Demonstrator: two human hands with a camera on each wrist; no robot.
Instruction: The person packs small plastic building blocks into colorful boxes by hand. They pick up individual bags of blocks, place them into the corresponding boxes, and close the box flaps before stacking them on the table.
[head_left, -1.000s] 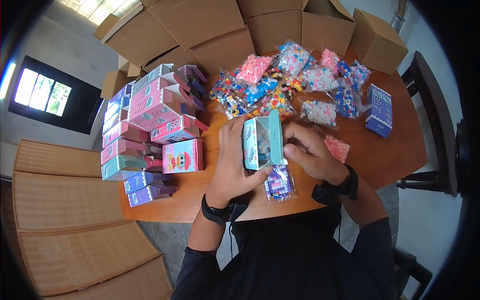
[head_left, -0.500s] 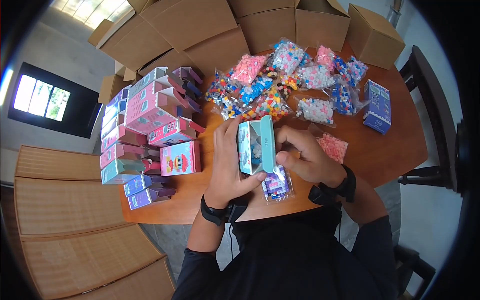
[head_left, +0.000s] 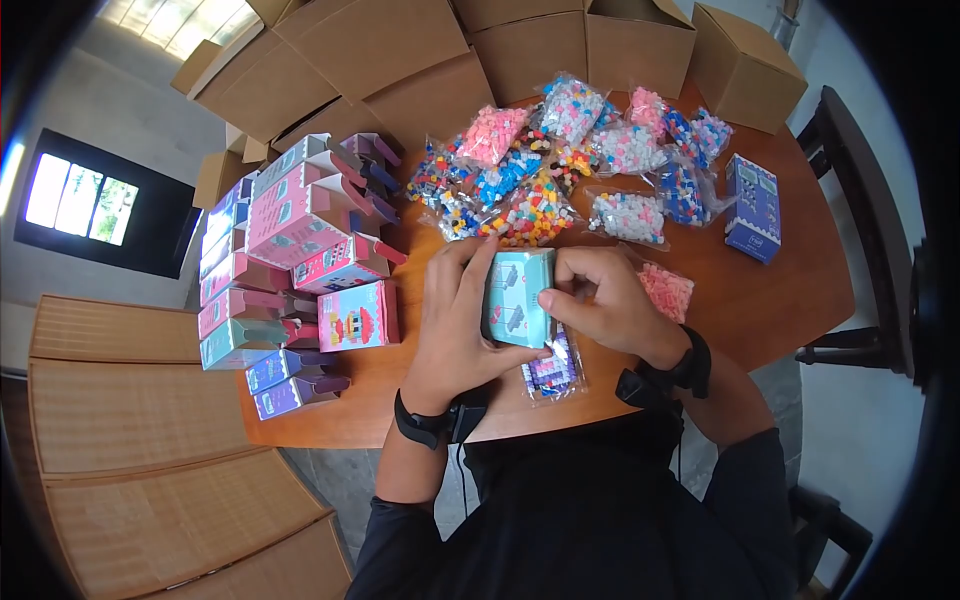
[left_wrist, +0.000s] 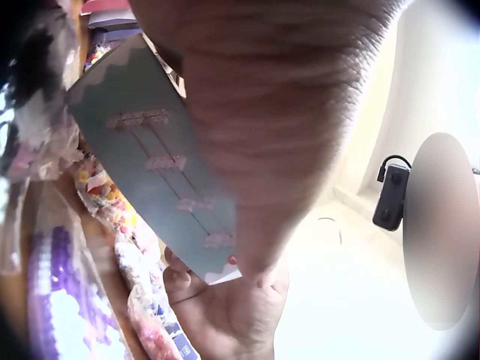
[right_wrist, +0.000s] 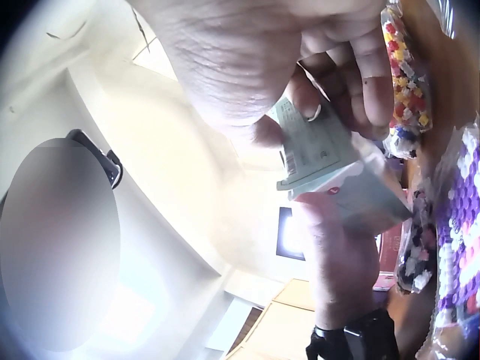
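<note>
A small teal cardboard box (head_left: 512,298) is held over the near middle of the table, its printed broad face turned up. My left hand (head_left: 445,325) grips it from the left, fingers along the far side and thumb along the near edge. At the box's right end, my right hand (head_left: 612,305) has curled fingers and thumb on the end flap (right_wrist: 311,142). In the right wrist view that flap lies across the end. Partly beneath the box is a clear bag of purple and white pieces (head_left: 552,372). A bag of pink pieces (head_left: 667,290) lies beyond my right hand.
Stacked small boxes (head_left: 290,225) with open flaps stand at the left, beside a pink box (head_left: 352,318). Bags of coloured pieces (head_left: 535,205) spread over the far side. A purple box (head_left: 752,210) stands at the right. Large brown cartons (head_left: 525,55) line the back edge.
The teal box has turned from showing its open end and the contents inside to showing its broad face. Its end flap has swung over the opening under my right hand.
</note>
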